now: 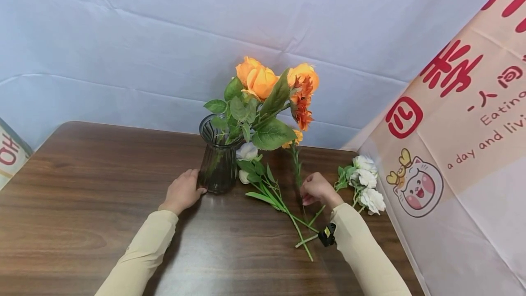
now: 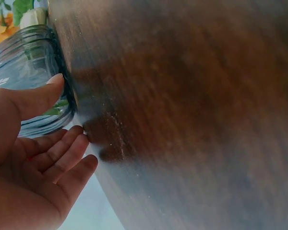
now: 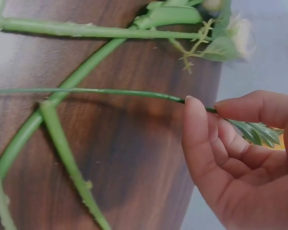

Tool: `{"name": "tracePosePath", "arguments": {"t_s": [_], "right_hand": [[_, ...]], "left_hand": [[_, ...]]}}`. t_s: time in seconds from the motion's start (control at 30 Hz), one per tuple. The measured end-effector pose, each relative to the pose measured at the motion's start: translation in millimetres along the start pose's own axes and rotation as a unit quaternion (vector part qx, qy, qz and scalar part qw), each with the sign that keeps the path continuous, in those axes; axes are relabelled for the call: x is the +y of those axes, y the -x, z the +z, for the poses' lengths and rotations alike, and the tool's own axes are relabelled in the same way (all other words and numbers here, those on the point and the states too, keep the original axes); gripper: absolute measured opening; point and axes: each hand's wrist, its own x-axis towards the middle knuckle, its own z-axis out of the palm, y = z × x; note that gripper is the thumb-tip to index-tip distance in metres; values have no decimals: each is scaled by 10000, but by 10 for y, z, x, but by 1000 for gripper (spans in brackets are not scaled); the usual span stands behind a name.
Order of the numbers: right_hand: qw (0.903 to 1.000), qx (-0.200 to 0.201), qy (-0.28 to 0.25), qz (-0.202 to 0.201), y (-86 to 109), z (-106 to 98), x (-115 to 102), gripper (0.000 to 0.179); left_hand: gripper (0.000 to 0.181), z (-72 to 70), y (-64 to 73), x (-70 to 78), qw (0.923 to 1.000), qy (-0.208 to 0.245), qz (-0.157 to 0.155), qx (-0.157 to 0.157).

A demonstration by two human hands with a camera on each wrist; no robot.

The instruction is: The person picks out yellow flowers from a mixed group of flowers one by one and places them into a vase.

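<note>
A dark, see-through ribbed glass vase stands upright on the table, holding large orange roses, a rust-red flower and green leaves. My left hand grips its base from the left; in the left wrist view the thumb and the fingers lie on different sides of the glass. To the right of the vase, my right hand pinches the thin green stem of a small orange flower between thumb and fingertips. The blossom is up, below the rust-red flower.
White flowers with green stems lie crossed on the brown table beside the right hand. More white blossoms lie at the right, near a printed wall sheet. A pale cloth hangs behind the table.
</note>
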Motion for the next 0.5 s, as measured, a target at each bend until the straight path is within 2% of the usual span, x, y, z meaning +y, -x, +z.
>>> {"name": "tracePosePath", "arguments": {"t_s": [0.5], "right_hand": [[9996,-291,-46,42,47,-34,-102,11]], "left_hand": [[59,16,-10,-13,10000,-5,25,26]]}}
